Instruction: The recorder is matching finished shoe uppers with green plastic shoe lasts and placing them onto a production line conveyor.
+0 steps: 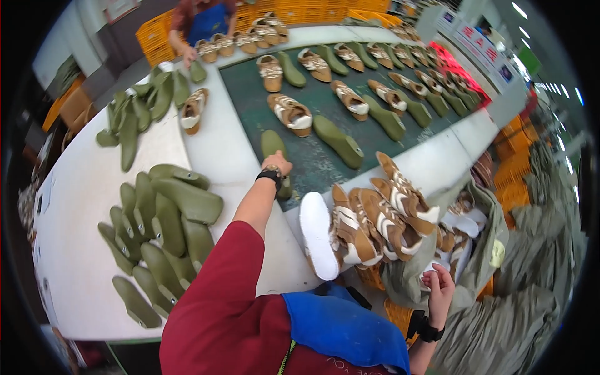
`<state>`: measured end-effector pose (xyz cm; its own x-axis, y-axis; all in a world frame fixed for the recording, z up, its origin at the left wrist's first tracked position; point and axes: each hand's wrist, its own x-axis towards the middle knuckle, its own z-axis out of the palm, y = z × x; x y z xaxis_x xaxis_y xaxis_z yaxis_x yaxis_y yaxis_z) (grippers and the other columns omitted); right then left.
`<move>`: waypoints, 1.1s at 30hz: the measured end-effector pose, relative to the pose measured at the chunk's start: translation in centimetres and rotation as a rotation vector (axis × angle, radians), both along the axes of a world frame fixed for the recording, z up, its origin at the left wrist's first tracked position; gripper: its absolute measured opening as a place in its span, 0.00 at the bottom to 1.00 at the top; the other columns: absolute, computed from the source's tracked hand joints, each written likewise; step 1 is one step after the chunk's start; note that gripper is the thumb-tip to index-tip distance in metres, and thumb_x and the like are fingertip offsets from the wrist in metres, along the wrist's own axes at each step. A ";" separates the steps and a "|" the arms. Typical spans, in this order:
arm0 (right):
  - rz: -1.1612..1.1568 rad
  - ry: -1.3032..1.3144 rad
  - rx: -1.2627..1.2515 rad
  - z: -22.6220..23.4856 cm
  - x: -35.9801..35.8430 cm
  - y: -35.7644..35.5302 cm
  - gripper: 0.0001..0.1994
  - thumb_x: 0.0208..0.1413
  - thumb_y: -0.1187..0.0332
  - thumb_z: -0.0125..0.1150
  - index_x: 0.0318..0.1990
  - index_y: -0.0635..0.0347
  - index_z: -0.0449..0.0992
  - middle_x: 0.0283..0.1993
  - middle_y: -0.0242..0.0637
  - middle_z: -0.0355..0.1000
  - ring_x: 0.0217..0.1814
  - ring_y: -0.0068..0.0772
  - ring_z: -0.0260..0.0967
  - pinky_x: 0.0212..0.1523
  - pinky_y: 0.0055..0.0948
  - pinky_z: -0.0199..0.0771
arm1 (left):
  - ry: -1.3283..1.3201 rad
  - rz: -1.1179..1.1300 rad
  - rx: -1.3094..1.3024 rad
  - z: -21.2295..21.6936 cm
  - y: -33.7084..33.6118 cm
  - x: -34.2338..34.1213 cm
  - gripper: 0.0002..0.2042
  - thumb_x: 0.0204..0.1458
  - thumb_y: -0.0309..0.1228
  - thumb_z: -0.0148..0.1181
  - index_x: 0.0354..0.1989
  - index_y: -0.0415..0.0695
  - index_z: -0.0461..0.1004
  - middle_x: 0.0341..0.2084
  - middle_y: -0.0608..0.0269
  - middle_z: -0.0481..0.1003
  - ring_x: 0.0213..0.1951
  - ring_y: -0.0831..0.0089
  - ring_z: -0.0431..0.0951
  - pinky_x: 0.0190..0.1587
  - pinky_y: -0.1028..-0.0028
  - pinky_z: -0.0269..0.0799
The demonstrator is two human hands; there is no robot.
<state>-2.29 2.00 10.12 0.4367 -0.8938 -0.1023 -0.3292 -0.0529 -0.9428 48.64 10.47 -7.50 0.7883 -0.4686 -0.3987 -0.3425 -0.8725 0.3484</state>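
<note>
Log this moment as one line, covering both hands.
left hand: on green last | right hand: near grey-green sack | between hands: brown-white shoes

Around us, a shoe workshop: green lasts (145, 209) at nine o'clock, sneakers (349, 100) at one, orange crates (306, 11) at twelve.

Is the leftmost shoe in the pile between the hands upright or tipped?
Tipped: that shoe turns its white sole toward the camera, its opening hidden.

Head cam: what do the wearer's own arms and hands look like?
The left hand and right hand are ungloved. A plain maroon sleeve ends near the left elbow. Black left wristband; black right wristband with a blocky black piece. No cables visible on either arm.
</note>
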 end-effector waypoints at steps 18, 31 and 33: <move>0.363 0.058 -0.435 -0.8 5.7 -0.7 0.12 0.47 0.70 0.60 0.40 0.64 0.74 0.36 0.40 0.72 0.26 0.30 0.70 0.27 0.23 0.69 | -0.449 -0.218 -0.285 -2.5 6.8 -6.0 0.35 0.45 0.43 0.58 0.61 0.46 0.52 0.21 0.50 0.75 0.24 0.59 0.77 0.27 0.66 0.73; 0.843 0.039 -0.398 -8.8 11.9 -2.1 0.33 0.45 0.61 0.62 0.60 0.53 0.56 0.50 0.53 0.66 0.49 0.53 0.66 0.47 0.39 0.67 | 0.434 -0.352 -0.828 6.7 6.6 -28.8 0.28 0.47 0.26 0.57 0.58 0.38 0.57 0.46 0.51 0.69 0.43 0.65 0.73 0.44 0.70 0.69; 0.816 -0.212 -0.169 -7.7 11.9 -3.1 0.32 0.47 0.62 0.62 0.60 0.56 0.57 0.54 0.53 0.64 0.53 0.48 0.65 0.52 0.34 0.65 | 0.449 -0.327 -0.907 8.9 5.3 -28.7 0.27 0.48 0.24 0.56 0.58 0.38 0.58 0.51 0.55 0.66 0.47 0.67 0.71 0.47 0.71 0.68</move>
